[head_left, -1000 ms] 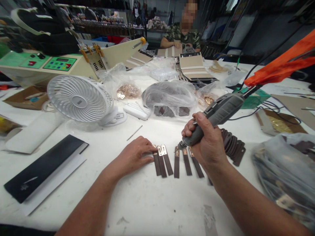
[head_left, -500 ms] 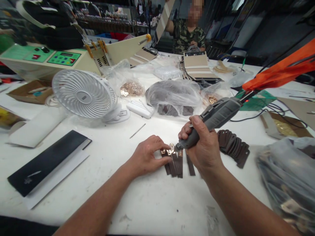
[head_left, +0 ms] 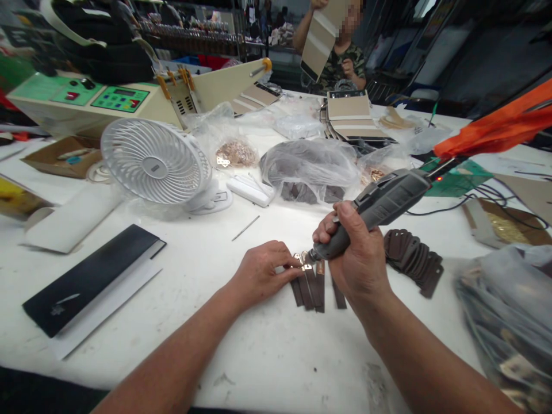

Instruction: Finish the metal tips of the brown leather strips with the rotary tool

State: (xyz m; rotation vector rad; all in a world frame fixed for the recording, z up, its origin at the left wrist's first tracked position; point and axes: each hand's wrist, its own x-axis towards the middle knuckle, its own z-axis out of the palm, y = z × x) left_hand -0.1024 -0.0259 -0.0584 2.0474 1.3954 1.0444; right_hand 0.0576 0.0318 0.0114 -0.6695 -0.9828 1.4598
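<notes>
A small fan of brown straps is pinned flat on the white worktop by the left hand, fingertips pressed down on the strap ends, probably so nothing skids. A grey rotary tool is gripped tight in the right hand, tip set on the little metal clasps. The straps look thin, dark, matte. More are stacked just right. Further back, a white fan and bagged parts are parked.

Brown straps flat, fanned, apparently metal-tipped; grey rotary tool tilted onto them.
</notes>
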